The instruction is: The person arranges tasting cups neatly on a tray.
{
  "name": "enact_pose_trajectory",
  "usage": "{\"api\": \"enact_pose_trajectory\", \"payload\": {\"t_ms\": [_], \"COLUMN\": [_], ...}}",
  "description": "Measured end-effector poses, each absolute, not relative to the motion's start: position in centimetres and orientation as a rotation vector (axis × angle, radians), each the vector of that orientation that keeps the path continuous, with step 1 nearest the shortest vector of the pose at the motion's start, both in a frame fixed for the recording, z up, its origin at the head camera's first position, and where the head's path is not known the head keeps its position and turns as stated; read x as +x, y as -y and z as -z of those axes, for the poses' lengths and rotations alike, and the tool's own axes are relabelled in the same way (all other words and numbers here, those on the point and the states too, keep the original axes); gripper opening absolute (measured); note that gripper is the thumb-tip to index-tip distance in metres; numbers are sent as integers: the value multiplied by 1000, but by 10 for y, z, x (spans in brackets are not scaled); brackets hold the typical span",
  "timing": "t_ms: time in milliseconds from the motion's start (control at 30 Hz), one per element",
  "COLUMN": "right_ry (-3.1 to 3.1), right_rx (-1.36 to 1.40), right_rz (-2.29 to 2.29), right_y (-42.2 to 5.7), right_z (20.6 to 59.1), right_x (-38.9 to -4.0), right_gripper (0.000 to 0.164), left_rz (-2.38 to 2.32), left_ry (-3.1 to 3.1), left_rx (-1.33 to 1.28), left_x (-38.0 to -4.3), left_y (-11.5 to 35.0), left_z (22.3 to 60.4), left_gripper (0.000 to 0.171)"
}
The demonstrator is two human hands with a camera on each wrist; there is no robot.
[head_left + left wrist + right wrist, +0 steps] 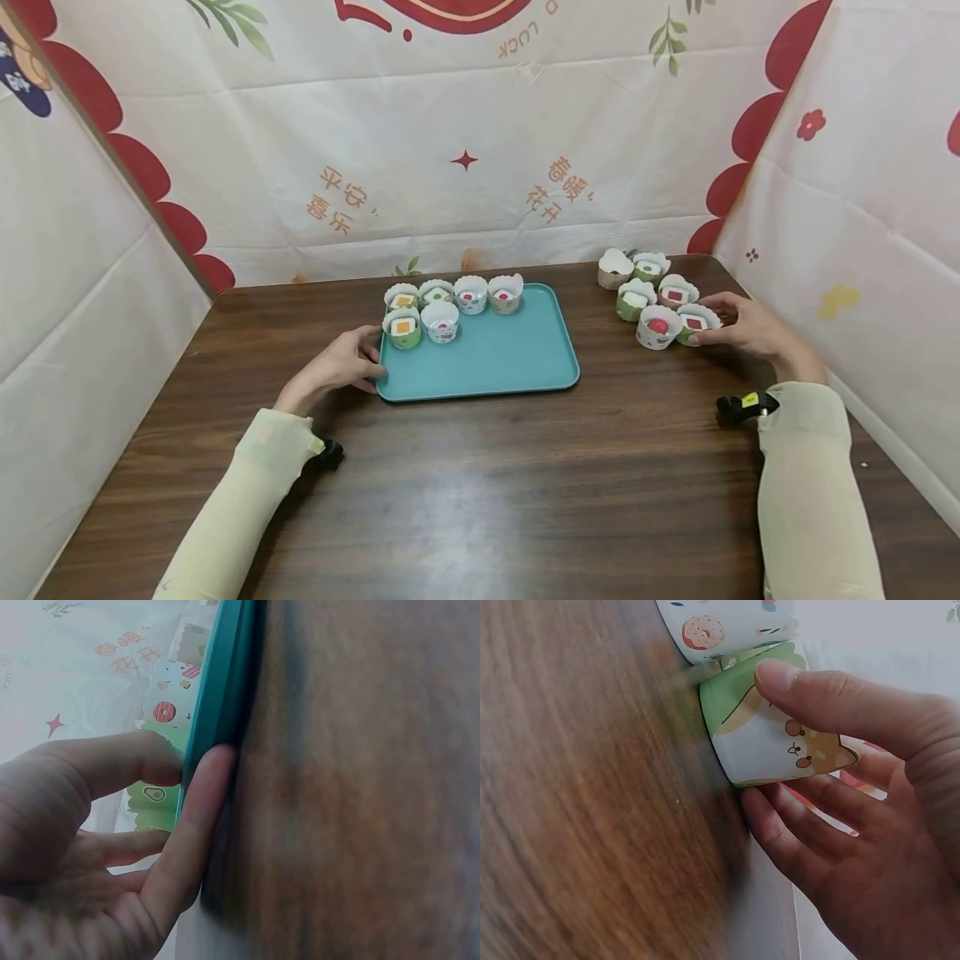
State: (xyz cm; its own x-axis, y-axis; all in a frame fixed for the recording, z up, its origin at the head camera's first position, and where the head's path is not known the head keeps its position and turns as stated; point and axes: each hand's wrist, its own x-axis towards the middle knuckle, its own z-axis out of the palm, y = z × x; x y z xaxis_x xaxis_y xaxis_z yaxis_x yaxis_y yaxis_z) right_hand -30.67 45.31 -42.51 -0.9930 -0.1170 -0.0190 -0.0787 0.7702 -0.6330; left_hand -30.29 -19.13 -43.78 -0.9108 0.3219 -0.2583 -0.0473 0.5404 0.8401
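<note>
At the left edge of the teal tray (487, 367), my left hand (341, 362) pinches the rim between thumb and fingers. Several paper baking cups, including a white one (440, 322), stand on the tray's back and left parts, some with orange or red pieces inside. On the right, my right hand (742, 327) holds a green paper baking cup (765, 727) with a cartoon animal print. Its thumb (780, 679) lies on the near side and the fingers curl round the other. A white cup with a red piece (657, 327) stands beside it.
Several more cups, such as a green one (634, 300), cluster behind the held cup on the brown wooden table (480, 492). A printed cloth (450, 125) hangs along the back, with cloth walls at both sides. A black wrist camera (746, 408) sits at my right sleeve.
</note>
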Motion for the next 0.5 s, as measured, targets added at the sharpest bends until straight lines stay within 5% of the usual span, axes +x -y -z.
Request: {"api": "enact_pose_trajectory", "payload": {"t_ms": [500], "right_ry": [-2922], "right_rx": [-212], "right_rz": [989], "right_y": [-458], "right_z": [423], "right_x": [-304], "right_gripper": [59], "left_rz": [-1274], "left_ry": [-2403], "left_rx": [212], "left_x": [-301], "left_y": [191], "left_z": [433], "left_gripper": [88]}}
